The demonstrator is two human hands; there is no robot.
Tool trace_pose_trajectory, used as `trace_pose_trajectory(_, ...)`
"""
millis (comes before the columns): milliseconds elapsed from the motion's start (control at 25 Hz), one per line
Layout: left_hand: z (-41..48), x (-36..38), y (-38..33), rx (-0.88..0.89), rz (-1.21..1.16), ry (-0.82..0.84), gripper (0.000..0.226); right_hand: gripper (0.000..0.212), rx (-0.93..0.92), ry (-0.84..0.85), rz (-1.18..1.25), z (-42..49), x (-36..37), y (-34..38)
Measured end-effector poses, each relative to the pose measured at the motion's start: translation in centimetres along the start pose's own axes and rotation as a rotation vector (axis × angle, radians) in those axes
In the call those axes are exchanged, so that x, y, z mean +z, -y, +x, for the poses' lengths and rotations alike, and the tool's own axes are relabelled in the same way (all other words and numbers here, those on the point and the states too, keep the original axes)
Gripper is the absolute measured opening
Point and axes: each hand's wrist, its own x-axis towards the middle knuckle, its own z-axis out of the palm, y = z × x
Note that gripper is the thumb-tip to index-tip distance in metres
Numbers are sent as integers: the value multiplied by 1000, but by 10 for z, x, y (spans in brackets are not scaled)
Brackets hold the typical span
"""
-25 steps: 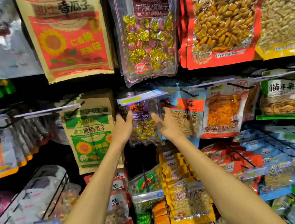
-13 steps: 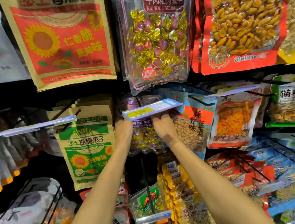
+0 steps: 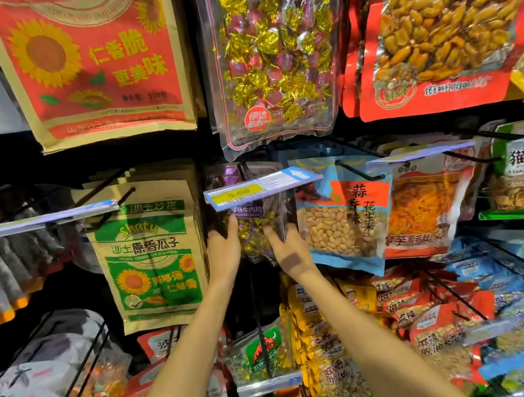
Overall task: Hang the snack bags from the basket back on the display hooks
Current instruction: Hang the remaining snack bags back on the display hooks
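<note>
In the head view, both arms reach up to the middle of the frame, where a purple candy bag (image 3: 256, 228) hangs under a yellow and blue price tag (image 3: 261, 187). The left hand (image 3: 224, 251) holds the left edge of the bag: the thumb lies on the front face, and the other fingers go behind the bag, so I cannot tell how they lie there. The right hand (image 3: 288, 251) touches the lower right part of the bag with fingers nearly straight and a little apart; it seems to press and steady the bag more than to grip it. I judge that two hands are used because the thin plastic bends easily, and the hole at its top must stay lined up with the black hook (image 3: 242, 172) just above the tag. The top of the bag is hidden behind the tag, so I cannot tell whether it already sits fully on the hook.

To the left of the centre hangs a brown sunflower seed bag (image 3: 149, 253), and to the right a blue peanut bag (image 3: 347, 218), both close beside the hands. A larger candy bag (image 3: 274, 56) hangs in the upper middle. The basket is not in view.
</note>
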Motion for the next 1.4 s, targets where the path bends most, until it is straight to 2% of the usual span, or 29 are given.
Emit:
trace_pose_trajectory(120,5,0,4,8,21,16,83,50,32,-5,-20,6,1,-4)
trace_pose_trajectory(240,5,0,2,14,64,16,79,61,41,18,-75,11,-4,2)
trace_pose_trajectory(400,-5,-4,5,73,168,21,70,64,22,86,-201,8,-9,-3)
trace_pose_trajectory(640,-36,-20,1,163,457,133,69,39,-55,270,-477,-10,-33,5)
trace_pose_trajectory(800,-68,-34,-6,238,656,173,47,37,-49,310,-572,-29,-53,1)
trace_pose_trajectory(880,-87,-41,-7,243,773,200,46,39,-102,356,-670,-43,-63,-1)
trace_pose_trajectory(960,-108,-46,-9,260,1018,205,50,41,-185,434,-802,-59,-76,-2)
trace_pose_trajectory(1080,-142,-42,-17,292,1269,149,50,33,-292,531,-911,-81,-97,-4)
trace_pose_trajectory(1240,-179,-28,-28,253,1347,157,55,28,-384,563,-937,-101,-126,-7)
trace_pose_trajectory(1400,-198,-12,-30,266,1360,143,53,28,-482,492,-1036,-111,-163,-13)
